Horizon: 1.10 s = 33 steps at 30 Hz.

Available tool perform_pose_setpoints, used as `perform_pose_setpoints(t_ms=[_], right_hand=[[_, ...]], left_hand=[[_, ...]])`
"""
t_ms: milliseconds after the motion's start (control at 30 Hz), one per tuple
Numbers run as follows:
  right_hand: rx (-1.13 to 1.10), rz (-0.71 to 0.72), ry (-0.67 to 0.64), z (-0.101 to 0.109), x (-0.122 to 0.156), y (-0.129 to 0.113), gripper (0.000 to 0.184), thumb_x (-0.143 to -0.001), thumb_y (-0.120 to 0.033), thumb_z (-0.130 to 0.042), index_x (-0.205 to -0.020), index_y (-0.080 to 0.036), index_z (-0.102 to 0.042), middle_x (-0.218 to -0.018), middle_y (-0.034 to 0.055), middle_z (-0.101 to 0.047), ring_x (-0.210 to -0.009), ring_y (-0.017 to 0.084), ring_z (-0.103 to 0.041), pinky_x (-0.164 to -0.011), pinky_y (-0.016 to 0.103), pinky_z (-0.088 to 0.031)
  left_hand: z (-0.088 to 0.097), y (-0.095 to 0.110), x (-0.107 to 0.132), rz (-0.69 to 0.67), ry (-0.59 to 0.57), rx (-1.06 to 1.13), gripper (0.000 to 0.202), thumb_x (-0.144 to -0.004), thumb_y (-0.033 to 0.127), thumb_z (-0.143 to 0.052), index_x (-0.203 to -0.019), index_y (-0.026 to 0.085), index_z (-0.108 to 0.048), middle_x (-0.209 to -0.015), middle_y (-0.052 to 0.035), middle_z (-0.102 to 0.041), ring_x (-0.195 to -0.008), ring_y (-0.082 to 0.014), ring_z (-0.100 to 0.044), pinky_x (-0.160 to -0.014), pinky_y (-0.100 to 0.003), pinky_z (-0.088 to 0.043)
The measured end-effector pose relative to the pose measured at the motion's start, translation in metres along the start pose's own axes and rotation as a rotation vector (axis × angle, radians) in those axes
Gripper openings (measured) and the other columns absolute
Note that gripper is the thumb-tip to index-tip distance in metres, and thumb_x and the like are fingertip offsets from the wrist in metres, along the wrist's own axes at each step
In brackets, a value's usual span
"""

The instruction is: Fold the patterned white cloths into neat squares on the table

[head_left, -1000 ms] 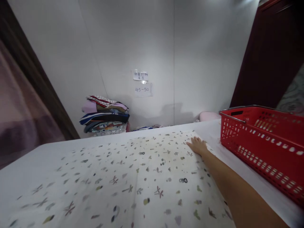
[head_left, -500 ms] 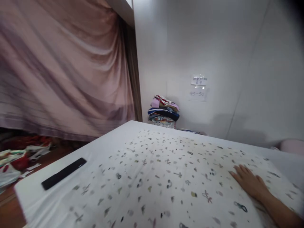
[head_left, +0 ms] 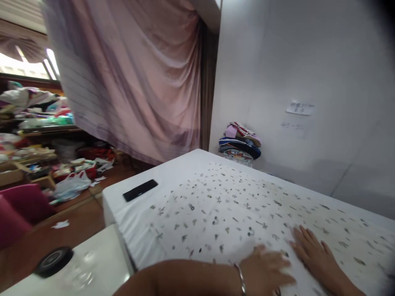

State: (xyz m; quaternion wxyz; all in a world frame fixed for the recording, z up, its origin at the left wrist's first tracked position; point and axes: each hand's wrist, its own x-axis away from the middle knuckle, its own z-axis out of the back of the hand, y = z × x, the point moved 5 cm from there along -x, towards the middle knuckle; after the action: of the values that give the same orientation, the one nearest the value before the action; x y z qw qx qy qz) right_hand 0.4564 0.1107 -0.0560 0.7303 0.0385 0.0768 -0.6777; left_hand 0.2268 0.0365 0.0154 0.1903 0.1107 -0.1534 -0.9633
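A white cloth printed with small dark and coloured shapes [head_left: 228,205] lies spread over a white-covered table [head_left: 123,201]. My right hand [head_left: 314,255] rests flat on the cloth near the lower right, fingers stretched out. My left hand [head_left: 268,273], with a thin bracelet at the wrist, lies on the cloth just left of the right hand; it is blurred by motion, but its fingers look extended. Neither hand holds anything.
A black phone-like slab [head_left: 140,190] lies near the table's left corner. Folded clothes [head_left: 240,142] are stacked against the white wall. A pink curtain [head_left: 132,78] hangs behind. Cluttered shelves and bags [head_left: 37,144] fill the left. A round black object [head_left: 53,261] sits on a low white surface.
The view has swung further left, bringing the cluttered room into sight. My left arm and hand have come in onto the cloth beside my right hand, which stays flat on the cloth.
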Motion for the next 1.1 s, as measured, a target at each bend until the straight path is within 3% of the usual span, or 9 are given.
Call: perform_pose_setpoints(t_ms=[100,233,367,467,633,733,833,967,1100], right_hand=[[-0.039,0.106,0.025,0.008,0.009,-0.047,0.062,-0.081,-0.058,-0.032,-0.134,-0.027,-0.033,-0.142,0.0019,-0.024,-0.13,0.027,-0.02,-0.103,0.052,-0.021],[-0.104,0.269,0.016,0.014,0.022,-0.122,0.057,-0.084,-0.055,-0.031,-0.135,-0.031,-0.03,-0.143,-0.0003,-0.022,-0.13,0.027,-0.02,-0.104,0.05,-0.021],[-0.181,0.392,-0.074,0.02,0.019,-0.181,0.059,-0.083,-0.056,-0.033,-0.136,-0.032,-0.028,-0.143,-0.0021,-0.022,-0.13,0.027,-0.019,-0.105,0.049,-0.021],[-0.241,0.446,-0.208,0.031,0.011,-0.23,0.061,-0.083,-0.056,-0.033,-0.138,-0.032,-0.023,-0.144,-0.0036,-0.017,-0.131,0.026,-0.016,-0.107,0.045,-0.019],[-0.353,0.61,-0.302,0.051,0.009,-0.327,0.059,-0.087,-0.051,-0.031,-0.139,-0.029,-0.015,-0.145,-0.0019,-0.012,-0.133,0.024,-0.012,-0.108,0.047,-0.012],[-0.392,0.717,-0.291,0.045,0.012,-0.366,0.058,-0.087,-0.049,-0.034,-0.139,-0.028,-0.018,-0.145,-0.0007,-0.013,-0.133,0.024,-0.012,-0.108,0.047,-0.01],[-0.389,0.755,-0.298,0.032,0.016,-0.38,0.056,-0.087,-0.048,-0.035,-0.138,-0.029,-0.022,-0.145,-0.0004,-0.014,-0.133,0.025,-0.012,-0.107,0.048,-0.009],[-0.371,0.742,-0.319,0.027,0.017,-0.378,0.054,-0.087,-0.049,-0.034,-0.137,-0.03,-0.023,-0.145,-0.0003,-0.013,-0.133,0.024,-0.011,-0.107,0.048,-0.01],[-0.458,0.723,-0.323,0.036,0.018,-0.384,0.053,-0.087,-0.047,-0.036,-0.136,-0.029,-0.028,-0.144,0.0006,-0.018,-0.133,0.024,-0.014,-0.107,0.048,-0.011]], left_hand=[[0.046,-0.075,0.059,0.32,0.157,-0.057,0.059,-0.079,0.057,-0.042,-0.127,0.025,-0.04,-0.139,-0.0081,-0.034,-0.128,-0.0287,-0.026,-0.102,-0.054,-0.019],[0.1,-0.163,0.174,0.82,0.262,-0.277,0.049,-0.082,0.041,-0.045,-0.126,0.019,-0.043,-0.141,-0.0107,-0.029,-0.13,-0.028,-0.022,-0.104,-0.052,-0.015],[0.136,-0.2,0.283,1.241,0.396,-0.361,0.041,-0.081,0.032,-0.047,-0.119,0.016,-0.048,-0.132,-0.0124,-0.041,-0.12,-0.0254,-0.037,-0.098,-0.04,-0.029],[0.143,-0.204,0.33,1.4,0.442,-0.246,0.037,-0.082,0.035,-0.043,-0.111,0.015,-0.054,-0.11,-0.0112,-0.057,-0.101,-0.0225,-0.052,-0.086,-0.033,-0.038],[0.141,-0.207,0.348,1.469,0.42,-0.099,0.031,-0.073,0.041,-0.053,-0.094,0.018,-0.06,-0.094,-0.0074,-0.062,-0.082,-0.0203,-0.057,-0.068,-0.028,-0.04],[0.139,-0.214,0.346,1.5,0.354,-0.076,0.026,-0.068,0.04,-0.057,-0.084,0.02,-0.06,-0.086,-0.0068,-0.063,-0.079,-0.0219,-0.058,-0.063,-0.028,-0.039],[0.139,-0.219,0.345,1.497,0.319,-0.057,0.019,-0.066,0.037,-0.058,-0.071,0.02,-0.058,-0.076,-0.0058,-0.063,-0.072,-0.021,-0.057,-0.057,-0.027,-0.036],[0.14,-0.217,0.344,1.484,0.358,-0.068,0.013,-0.068,0.033,-0.054,-0.071,0.02,-0.055,-0.074,-0.0049,-0.062,-0.07,-0.0191,-0.056,-0.056,-0.025,-0.034],[0.138,-0.208,0.342,1.446,0.556,-0.022,0.008,-0.071,0.027,-0.05,-0.07,0.02,-0.051,-0.067,-0.0011,-0.059,-0.064,-0.0155,-0.052,-0.054,-0.024,-0.032]])
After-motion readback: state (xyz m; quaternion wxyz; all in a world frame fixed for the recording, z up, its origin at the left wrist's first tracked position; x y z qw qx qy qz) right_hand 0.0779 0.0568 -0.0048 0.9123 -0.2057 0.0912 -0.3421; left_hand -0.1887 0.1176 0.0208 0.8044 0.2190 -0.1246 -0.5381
